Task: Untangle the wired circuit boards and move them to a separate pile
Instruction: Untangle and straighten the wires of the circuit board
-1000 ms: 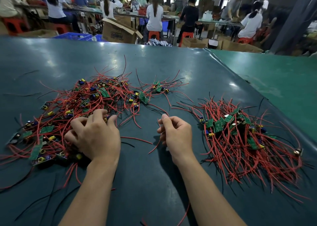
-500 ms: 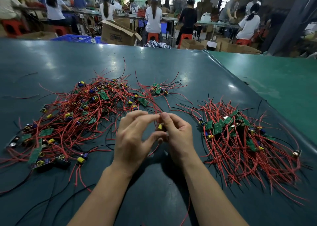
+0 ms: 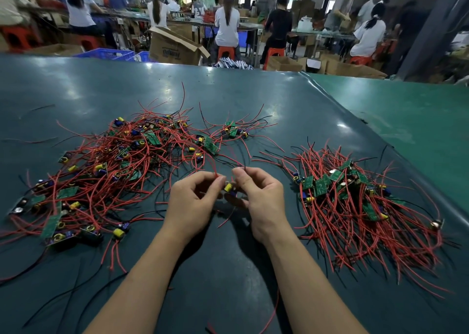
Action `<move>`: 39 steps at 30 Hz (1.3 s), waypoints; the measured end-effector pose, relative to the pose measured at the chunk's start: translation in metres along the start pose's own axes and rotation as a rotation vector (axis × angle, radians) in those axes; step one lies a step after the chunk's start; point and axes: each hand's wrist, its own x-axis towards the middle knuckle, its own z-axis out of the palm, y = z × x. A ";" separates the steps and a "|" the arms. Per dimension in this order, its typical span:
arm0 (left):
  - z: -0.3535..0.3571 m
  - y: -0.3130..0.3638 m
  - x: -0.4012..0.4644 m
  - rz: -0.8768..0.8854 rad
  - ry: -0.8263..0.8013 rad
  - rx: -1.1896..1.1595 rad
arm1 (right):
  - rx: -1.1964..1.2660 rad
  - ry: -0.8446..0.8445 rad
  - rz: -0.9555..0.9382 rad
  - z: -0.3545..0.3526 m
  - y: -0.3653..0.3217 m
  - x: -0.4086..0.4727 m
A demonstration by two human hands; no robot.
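Vs 0.5 s ago: hands a bit apart. Left hand pinches a red wire; right hand grips a small circuit board, frame centre. Tangled pile left, sorted pile right, on worktop. Cardboard box behind.

Red wires, green boards
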 end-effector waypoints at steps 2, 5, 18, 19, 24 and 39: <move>-0.001 0.001 0.002 -0.060 0.063 -0.104 | 0.000 0.073 -0.020 -0.002 0.000 0.002; -0.002 0.003 0.003 -0.148 0.071 -0.272 | 0.022 0.140 -0.106 -0.004 0.001 0.004; -0.003 0.005 0.002 -0.171 -0.082 -0.275 | 0.238 0.008 -0.022 -0.003 -0.006 0.000; -0.004 0.006 0.003 -0.179 -0.060 -0.294 | 0.254 -0.027 0.006 -0.003 -0.006 -0.001; -0.004 0.008 0.000 -0.169 -0.052 -0.282 | 0.194 -0.137 0.144 0.001 -0.001 -0.003; -0.002 -0.001 0.005 -0.196 0.122 -0.294 | 0.117 0.137 0.012 -0.004 -0.006 0.003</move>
